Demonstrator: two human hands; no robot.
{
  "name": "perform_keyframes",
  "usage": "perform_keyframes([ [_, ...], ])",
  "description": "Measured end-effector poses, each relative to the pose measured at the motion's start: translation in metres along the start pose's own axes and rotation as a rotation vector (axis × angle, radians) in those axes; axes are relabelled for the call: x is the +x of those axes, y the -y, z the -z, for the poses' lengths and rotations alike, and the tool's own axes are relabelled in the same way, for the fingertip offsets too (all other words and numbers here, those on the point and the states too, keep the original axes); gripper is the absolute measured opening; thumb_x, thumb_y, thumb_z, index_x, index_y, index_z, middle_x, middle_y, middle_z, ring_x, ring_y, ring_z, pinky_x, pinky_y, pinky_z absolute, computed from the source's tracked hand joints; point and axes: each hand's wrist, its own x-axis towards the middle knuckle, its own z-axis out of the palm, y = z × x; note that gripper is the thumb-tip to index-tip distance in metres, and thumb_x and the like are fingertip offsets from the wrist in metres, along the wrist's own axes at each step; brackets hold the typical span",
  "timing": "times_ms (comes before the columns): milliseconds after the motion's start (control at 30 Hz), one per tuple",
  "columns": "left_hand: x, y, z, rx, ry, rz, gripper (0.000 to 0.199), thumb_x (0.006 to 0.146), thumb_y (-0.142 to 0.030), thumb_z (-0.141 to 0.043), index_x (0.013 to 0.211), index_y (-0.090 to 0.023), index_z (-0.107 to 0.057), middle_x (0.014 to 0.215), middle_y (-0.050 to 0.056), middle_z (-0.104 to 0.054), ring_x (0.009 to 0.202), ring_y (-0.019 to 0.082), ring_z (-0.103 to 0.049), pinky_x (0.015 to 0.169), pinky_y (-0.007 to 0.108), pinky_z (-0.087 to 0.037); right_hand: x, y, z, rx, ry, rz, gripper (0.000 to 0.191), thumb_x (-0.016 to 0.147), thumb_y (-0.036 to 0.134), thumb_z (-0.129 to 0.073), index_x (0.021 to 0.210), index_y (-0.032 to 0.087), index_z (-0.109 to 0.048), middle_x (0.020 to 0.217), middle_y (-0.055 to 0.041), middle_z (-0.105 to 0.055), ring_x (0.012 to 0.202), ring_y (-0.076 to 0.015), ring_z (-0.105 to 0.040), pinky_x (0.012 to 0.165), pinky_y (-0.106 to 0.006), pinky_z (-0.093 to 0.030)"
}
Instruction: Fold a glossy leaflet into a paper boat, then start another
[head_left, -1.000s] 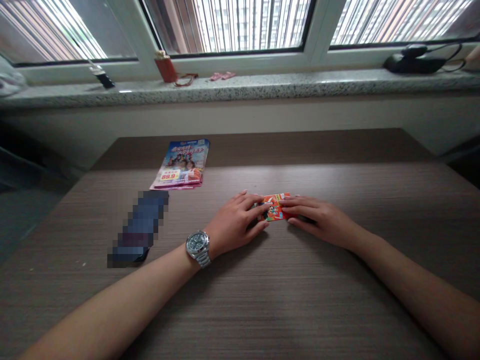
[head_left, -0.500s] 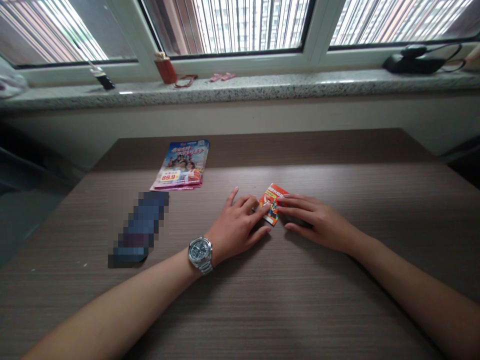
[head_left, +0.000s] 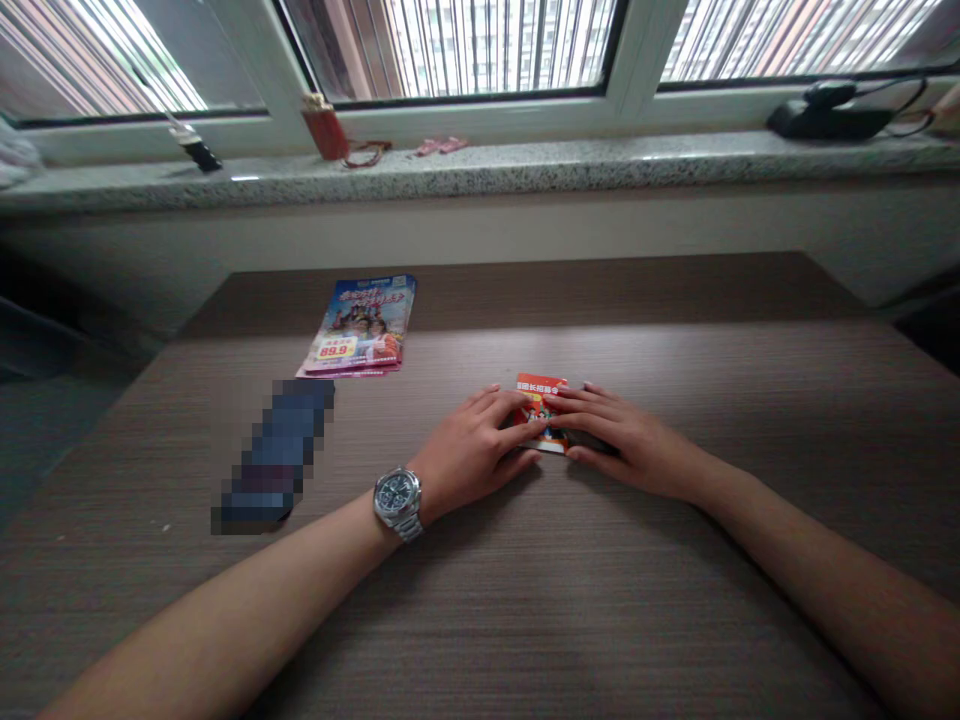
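Set clock face on the red card (head_left: 535,409), twelve toward the window (head_left: 502,45). Found card flat on the wood-grain table (head_left: 570,590), near its middle, with printed red header toward twelve and pale strip toward six. Noted left hand (head_left: 474,445) at eight, open and palm down, fingers loosely bent, tips over the card's left part. Noted right hand (head_left: 637,440) between three and four, likewise open and palm down, fingertips over the right edge. Cannot tell how firmly pressed (contact partly hidden under the fingers). Logged metal watch (head_left: 397,498) at eight, on left wrist. Logged stacked leaflets (head_left: 364,325) at ten, marked 89.9; dark object (head_left: 274,450) near nine (pixelated, hence unidentified). Recorded on the speckled sill (head_left: 570,178): red case (head_left: 325,132) at eleven, black device (head_left: 832,115) between one and two.
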Motion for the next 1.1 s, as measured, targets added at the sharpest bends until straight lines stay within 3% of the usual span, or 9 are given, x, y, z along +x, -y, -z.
perform_keyframes([
  [267,0.0,-0.001,-0.002,0.017,-0.016,0.005,0.035,0.103,-0.039,-0.055,0.136,-0.03,-0.063,0.133,0.006,-0.065,0.121,0.023,-0.063,0.115,0.048,-0.046,0.0,0.001,0.001,-0.003,0.028,-0.009,0.041,0.102,0.028,-0.056,0.143,0.028,-0.053,0.155,-0.0088,-0.053,0.147,-0.0268,-0.043,0.124,-0.057,-0.029],
  [367,0.0,-0.002,-0.001,0.018,-0.027,0.01,0.032,0.103,-0.039,-0.056,0.131,-0.029,-0.066,0.131,0.006,-0.066,0.118,0.022,-0.065,0.114,0.048,-0.046,0.001,0.004,0.002,0.022,-0.035,0.002,0.038,0.102,0.027,-0.057,0.14,0.027,-0.055,0.149,-0.011,-0.057,0.142,-0.0273,-0.05,0.122,-0.055,-0.034],
  [500,0.0,-0.004,0.001,0.021,-0.028,0.024,0.027,0.104,-0.035,-0.053,0.125,-0.027,-0.069,0.128,0.005,-0.068,0.115,0.022,-0.067,0.111,0.048,-0.048,0.0,0.007,0.004,0.085,-0.164,-0.042,0.022,0.1,0.024,-0.059,0.121,0.023,-0.065,0.126,-0.0129,-0.065,0.118,-0.0245,-0.063,0.099,-0.041,-0.055],
  [633,0.001,-0.005,0.003,0.028,-0.034,0.041,0.028,0.105,-0.029,-0.052,0.129,-0.023,-0.065,0.125,0.007,-0.069,0.111,0.023,-0.067,0.106,0.045,-0.051,-0.001,0.008,0.006,0.081,-0.21,-0.049,0.009,0.098,0.023,-0.062,0.105,0.02,-0.067,0.105,-0.0101,-0.063,0.095,-0.0206,-0.064,0.081,-0.033,-0.055],
  [733,0.002,-0.004,0.002,0.038,-0.036,0.056,0.03,0.104,-0.026,-0.052,0.133,-0.02,-0.061,0.123,0.008,-0.07,0.108,0.023,-0.067,0.099,0.042,-0.053,-0.002,0.008,0.006,0.062,-0.189,-0.002,0.006,0.098,0.023,-0.063,0.1,0.02,-0.067,0.097,-0.0081,-0.063,0.087,-0.0191,-0.062,0.076,-0.031,-0.052],
  [833,0.003,-0.005,0.001,0.039,-0.038,0.059,0.032,0.104,-0.024,-0.052,0.135,-0.02,-0.057,0.122,0.007,-0.07,0.105,0.023,-0.067,0.093,0.039,-0.054,-0.003,0.01,0.005,0.048,-0.144,0.036,0.011,0.098,0.024,-0.063,0.107,0.02,-0.069,0.095,-0.0073,-0.064,0.085,-0.0185,-0.061,0.074,-0.031,-0.051],
  [1100,0.003,-0.008,0.0,0.013,-0.05,0.097,0.027,0.1,-0.016,-0.053,0.126,-0.021,-0.057,0.124,0.008,-0.066,0.104,0.022,-0.067,0.093,0.038,-0.055,-0.002,0.011,0.002,-0.012,-0.069,0.091,0.019,0.1,0.025,-0.06,0.112,0.02,-0.074,0.093,-0.0078,-0.065,0.083,-0.019,-0.059,0.074,-0.032,-0.05],
])
